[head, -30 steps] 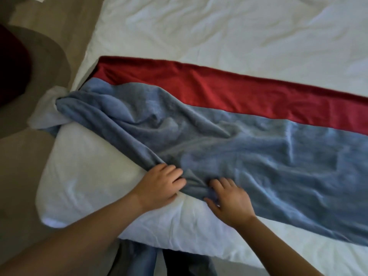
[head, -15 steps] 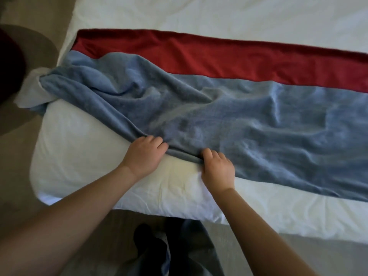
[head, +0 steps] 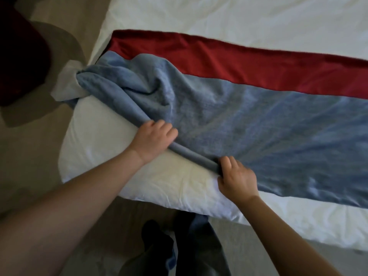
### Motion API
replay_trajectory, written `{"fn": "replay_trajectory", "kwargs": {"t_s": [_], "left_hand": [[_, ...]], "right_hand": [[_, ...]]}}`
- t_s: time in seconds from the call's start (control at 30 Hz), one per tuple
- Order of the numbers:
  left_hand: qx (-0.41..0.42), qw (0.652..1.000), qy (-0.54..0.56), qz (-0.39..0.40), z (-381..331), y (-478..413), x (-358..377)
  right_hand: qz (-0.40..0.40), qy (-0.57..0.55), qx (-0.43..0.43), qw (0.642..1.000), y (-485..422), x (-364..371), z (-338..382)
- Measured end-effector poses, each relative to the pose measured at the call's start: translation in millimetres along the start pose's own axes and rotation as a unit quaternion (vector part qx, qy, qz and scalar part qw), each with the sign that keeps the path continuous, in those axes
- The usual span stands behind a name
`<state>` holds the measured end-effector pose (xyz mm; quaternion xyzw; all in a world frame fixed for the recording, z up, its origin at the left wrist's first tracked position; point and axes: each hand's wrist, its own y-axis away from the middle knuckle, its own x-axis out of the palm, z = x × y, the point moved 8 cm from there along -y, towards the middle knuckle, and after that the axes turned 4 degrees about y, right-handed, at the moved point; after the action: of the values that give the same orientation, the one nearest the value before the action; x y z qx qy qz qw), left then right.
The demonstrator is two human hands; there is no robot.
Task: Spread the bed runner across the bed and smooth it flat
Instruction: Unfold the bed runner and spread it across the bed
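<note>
A blue fleece bed runner (head: 268, 124) with a red band (head: 229, 62) along its far side lies across the white bed (head: 219, 14). Its left end is bunched and wrinkled near the bed's corner. The near edge is rolled into a narrow fold. My left hand (head: 153, 139) grips that fold, fingers curled over it. My right hand (head: 237, 176) pinches the same rolled edge further right, thumb under the fabric. To the right of my hands the runner lies mostly flat.
A white pillow or duvet corner (head: 111, 156) bulges under the runner's near edge. A dark red object on a grey mat (head: 22, 56) sits on the floor at left. My legs and feet (head: 179, 246) stand on the carpet by the bed's edge.
Both hands have pulled the runner's near edge toward me, rolling it into a tight fold. The fabric right of my hands has smoothed out; the left end bunched up more.
</note>
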<state>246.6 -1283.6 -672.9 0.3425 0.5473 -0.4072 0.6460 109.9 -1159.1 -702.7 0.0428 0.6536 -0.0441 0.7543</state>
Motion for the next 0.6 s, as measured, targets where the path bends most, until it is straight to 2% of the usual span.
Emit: {"fn": "replay_trajectory", "kwargs": {"t_s": [0.17, 0.33, 0.4, 0.47, 0.6], "left_hand": [[-0.078, 0.997, -0.019, -0.012, 55, 26, -11], [-0.100, 0.995, 0.025, -0.017, 67, 66, -7], [-0.104, 0.993, 0.048, -0.001, 61, 75, -1], [-0.096, 0.991, 0.077, 0.043, 48, 84, 10], [-0.121, 0.975, 0.116, 0.147, 33, 103, 35]], "right_hand": [[-0.136, 0.018, -0.059, 0.989, 8, -25, 17], [-0.183, -0.012, -0.020, 0.983, 13, -47, 17], [-0.146, -0.022, 0.000, 0.989, 15, -37, 15], [-0.067, -0.029, 0.012, 0.997, 22, -13, 17], [0.108, -0.026, -0.079, 0.991, 60, 40, 45]]}}
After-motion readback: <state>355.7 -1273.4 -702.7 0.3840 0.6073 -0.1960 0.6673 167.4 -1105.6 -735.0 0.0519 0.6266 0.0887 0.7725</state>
